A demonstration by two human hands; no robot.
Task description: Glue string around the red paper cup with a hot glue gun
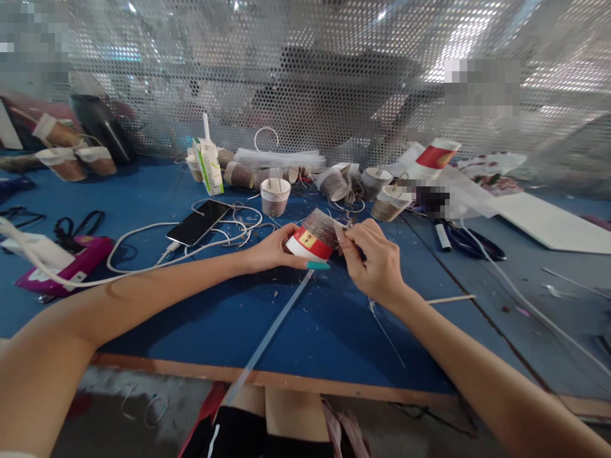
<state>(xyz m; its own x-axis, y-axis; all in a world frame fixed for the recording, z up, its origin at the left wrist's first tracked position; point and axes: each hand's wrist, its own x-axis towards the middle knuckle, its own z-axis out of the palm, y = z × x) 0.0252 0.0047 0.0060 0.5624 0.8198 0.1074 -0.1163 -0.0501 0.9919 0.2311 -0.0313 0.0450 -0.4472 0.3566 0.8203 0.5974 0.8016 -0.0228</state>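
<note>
My left hand is wrapped round a red and white paper cup, tilted on its side above the blue table. Grey-brown cord is wound round one end of this cup. A long teal tip, seemingly a thumbnail, shows at the end of my left thumb. My right hand pinches a small pale bit at the corded end of the cup; the fingers partly hide what it is. A translucent strip runs from below the cup over the table edge to my lap.
Behind stand cord-wrapped cups, a drink carton and a red and white cup. A phone with white cable lies left, near a purple packet. Blue-handled scissors, a thin stick and a white board lie right.
</note>
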